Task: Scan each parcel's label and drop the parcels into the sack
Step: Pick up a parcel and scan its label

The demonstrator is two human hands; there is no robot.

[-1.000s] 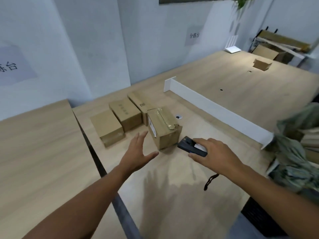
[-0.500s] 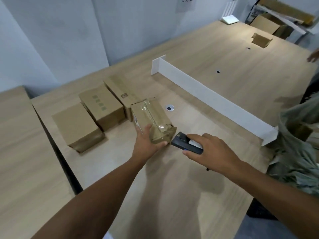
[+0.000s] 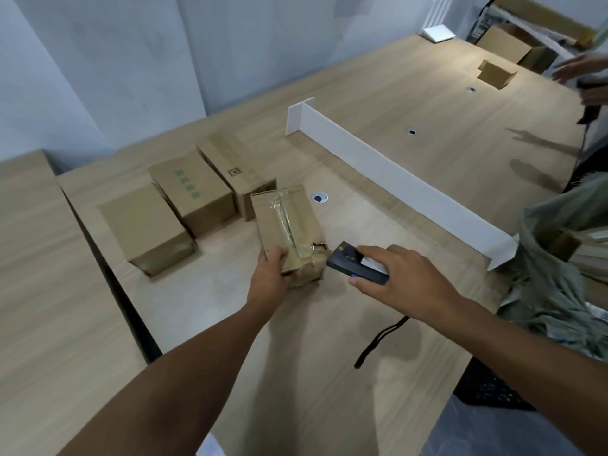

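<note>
**Taped parcel in left hand, scanner in right**

The left hand [image 3: 269,279] is gripping the near end of a rectangular cardboard parcel [image 3: 288,222], with its digits curling round the corner. The parcel is lying on the pale wood-grain tabletop [image 3: 312,373]. Glossy clear tape is running lengthwise along its top, and its near end is showing torn, crumpled board.

The right hand [image 3: 406,283] is grasping a flat, dark handheld scanner [image 3: 352,263], with the fingers lying over its top. The scanner's nose is pointing at the torn end, just beside it; whether they touch cannot be told. A black cord [image 3: 378,343] is trailing under the wrist.

Three matte cartons [image 3: 190,192] are sitting side by side behind the parcel, and the middle one is bearing green print. A crumpled grey-green sack [image 3: 552,291] is standing at the right edge of the tabletop, near the end of a white upright divider strip [image 3: 394,179].
</note>
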